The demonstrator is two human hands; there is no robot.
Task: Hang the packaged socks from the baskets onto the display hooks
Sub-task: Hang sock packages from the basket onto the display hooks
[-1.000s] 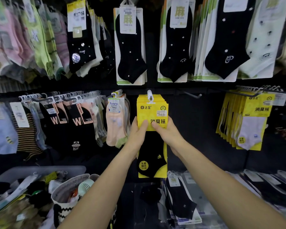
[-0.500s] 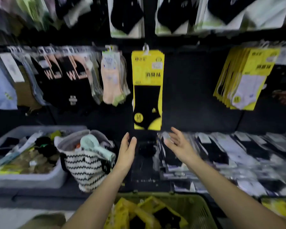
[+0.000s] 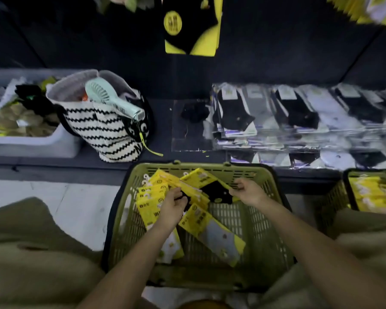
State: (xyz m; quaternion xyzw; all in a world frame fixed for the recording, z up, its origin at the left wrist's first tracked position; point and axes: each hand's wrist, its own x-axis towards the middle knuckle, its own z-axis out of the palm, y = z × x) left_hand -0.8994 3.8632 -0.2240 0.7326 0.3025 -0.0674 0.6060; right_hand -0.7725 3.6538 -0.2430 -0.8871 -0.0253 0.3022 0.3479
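Note:
A green plastic basket point(image 3: 263, 221) stands on the floor between my knees, holding several yellow sock packs. My right hand point(image 3: 247, 192) pinches the edge of a yellow pack with a black sock point(image 3: 212, 188), which is tilted above the pile. My left hand point(image 3: 172, 208) reaches into the stacked yellow packs point(image 3: 152, 197) on the basket's left side, fingers curled around them. A pack with a pale sock point(image 3: 214, 233) lies flat on the basket floor. High on the dark display wall hangs a yellow pack with a black sock point(image 3: 191, 25).
A striped tote point(image 3: 103, 130) with a mint hand fan point(image 3: 112, 99) sits on the low shelf beside a white bin point(image 3: 31, 146) of mixed items. Bagged socks point(image 3: 299, 117) cover the shelf at right. A second green basket point(image 3: 370, 192) with yellow packs stands far right.
Both hands left the hung yellow pack and dropped down into the green basket. The view tilted from the hooks to the basket. The right hand took hold of a black-sock pack.

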